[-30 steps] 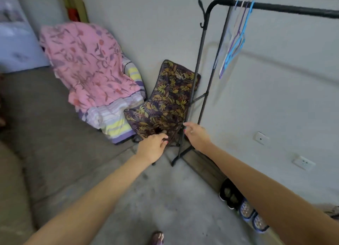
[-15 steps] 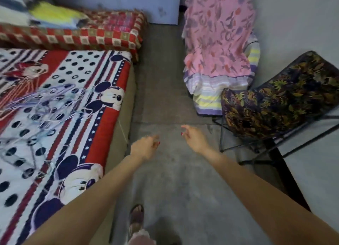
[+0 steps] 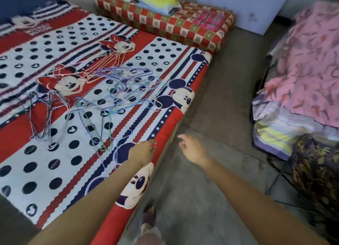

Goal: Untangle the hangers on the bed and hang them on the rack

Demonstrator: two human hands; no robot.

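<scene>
Lying in a loose snarl mid-bed (image 3: 60, 173), the thin wire hangers (image 3: 117, 90) look light and springy, likely to snag; best lifted by one hook. The left hand (image 3: 144, 151) hovers over the bed's edge, the right hand (image 3: 192, 149) over the floor, both apparently empty and loosely curled, short of the pile.

Pink floral cloth (image 3: 310, 65) draped over striped fabric (image 3: 275, 129) at right; dark leaf-print chair (image 3: 315, 173) below it; yellow folded pile (image 3: 156, 0) on checkered mattress (image 3: 183, 28).
</scene>
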